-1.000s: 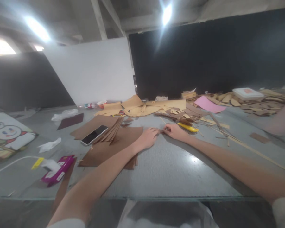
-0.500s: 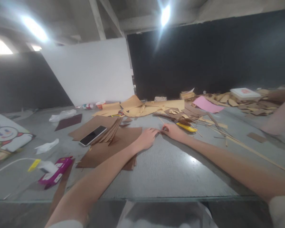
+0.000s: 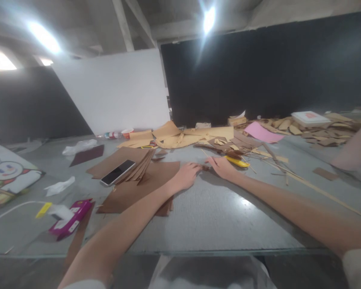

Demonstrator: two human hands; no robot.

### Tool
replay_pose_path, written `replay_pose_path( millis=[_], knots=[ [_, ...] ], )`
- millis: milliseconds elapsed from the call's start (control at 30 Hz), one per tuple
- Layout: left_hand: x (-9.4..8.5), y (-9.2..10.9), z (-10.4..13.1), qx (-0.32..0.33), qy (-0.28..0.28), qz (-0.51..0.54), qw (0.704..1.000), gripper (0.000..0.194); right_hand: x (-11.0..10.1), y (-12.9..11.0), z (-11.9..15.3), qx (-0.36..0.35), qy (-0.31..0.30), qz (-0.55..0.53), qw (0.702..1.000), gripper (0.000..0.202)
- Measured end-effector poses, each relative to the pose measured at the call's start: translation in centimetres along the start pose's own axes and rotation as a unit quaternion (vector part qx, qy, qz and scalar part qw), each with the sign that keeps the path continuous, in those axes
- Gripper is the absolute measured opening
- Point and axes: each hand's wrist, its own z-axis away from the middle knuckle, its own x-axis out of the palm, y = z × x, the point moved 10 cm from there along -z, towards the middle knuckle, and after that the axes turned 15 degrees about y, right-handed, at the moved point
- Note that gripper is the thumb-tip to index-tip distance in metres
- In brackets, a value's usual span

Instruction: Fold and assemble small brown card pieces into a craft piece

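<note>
My left hand (image 3: 187, 176) rests low over the grey tabletop, beside the right edge of a brown sheet (image 3: 144, 188). Its closed fingertips hold the left end of a small brown piece (image 3: 205, 167), perhaps paper or thin card. From the other side my right hand (image 3: 222, 167) reaches in, its fingers pressed together on the same piece. Fingers partly cover the piece, so its shape cannot be made out. Just behind my right hand lies a yellow utility knife (image 3: 237, 161). A stack of brown sheets (image 3: 120, 157) carries a phone (image 3: 118, 172) to the left.
Tan offcuts (image 3: 183, 138) and brown scraps (image 3: 228, 144) spread along the back. A pink sheet (image 3: 263, 132) and a white lidded box (image 3: 310, 119) stand at the back right. A purple packet (image 3: 71, 218) and a white cable (image 3: 13, 206) are at the left. Long thin strips (image 3: 321, 190) cross the right side.
My right hand's fingers have gone from a raised pinch to a flatter, straighter pose over the small brown piece. My left hand has hardly moved.
</note>
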Motion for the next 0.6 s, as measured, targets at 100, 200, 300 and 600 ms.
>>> replay_pose_path(
  millis=[100,200,300,600],
  knots=[
    [0.2,-0.1,0.0,0.001,0.003,0.006,1.000,0.052,0.4,-0.1,0.2,-0.008,-0.032,0.063,0.997,0.062],
    [0.2,-0.1,0.0,-0.001,0.006,0.007,1.000,0.049,1.3,0.0,0.4,-0.026,-0.075,0.159,0.984,0.061],
    [0.0,-0.1,0.1,-0.003,0.011,0.007,1.000,0.046,1.8,-0.5,0.4,-0.058,-0.083,0.194,0.976,0.062],
    [-0.2,-0.2,0.0,-0.023,0.009,0.019,1.000,0.045,2.0,-0.7,0.5,-0.107,-0.088,0.179,0.974,0.064]
  ],
)
